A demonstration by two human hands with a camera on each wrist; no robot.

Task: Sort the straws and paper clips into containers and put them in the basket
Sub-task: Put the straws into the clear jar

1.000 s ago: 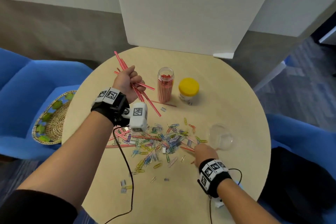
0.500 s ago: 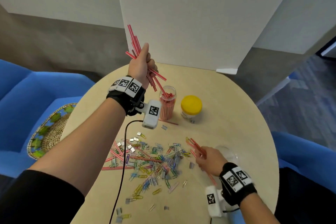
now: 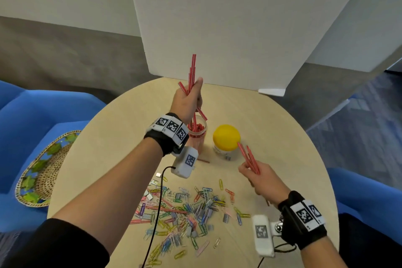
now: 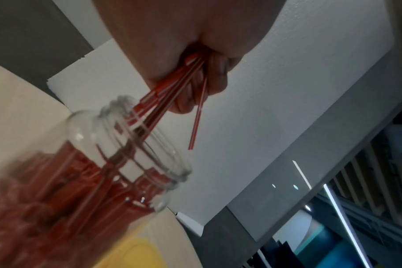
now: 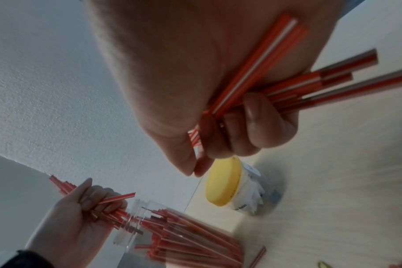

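Note:
My left hand (image 3: 188, 99) grips a bundle of red striped straws (image 3: 192, 72) upright, their lower ends entering the mouth of a clear jar (image 3: 197, 131) that holds several more straws (image 4: 64, 190). One straw (image 4: 197, 116) hangs outside the rim. My right hand (image 3: 261, 177) holds a few red straws (image 3: 248, 158) in a fist near the yellow-lidded jar (image 3: 226, 137). A heap of coloured paper clips (image 3: 187, 209) with some straws (image 3: 165, 210) among them lies on the round table (image 3: 121, 148) in front of me.
A woven basket (image 3: 43, 169) lies on the blue chair at the left. A white board (image 3: 217, 17) stands behind the table. One loose straw (image 3: 203, 160) lies beside the clear jar. A cable (image 3: 157, 213) runs across the clips.
My left hand has turned its straw bundle upright and lowered it into the clear jar. My right hand has lifted its straws from the pile and moved up towards the yellow-lidded jar.

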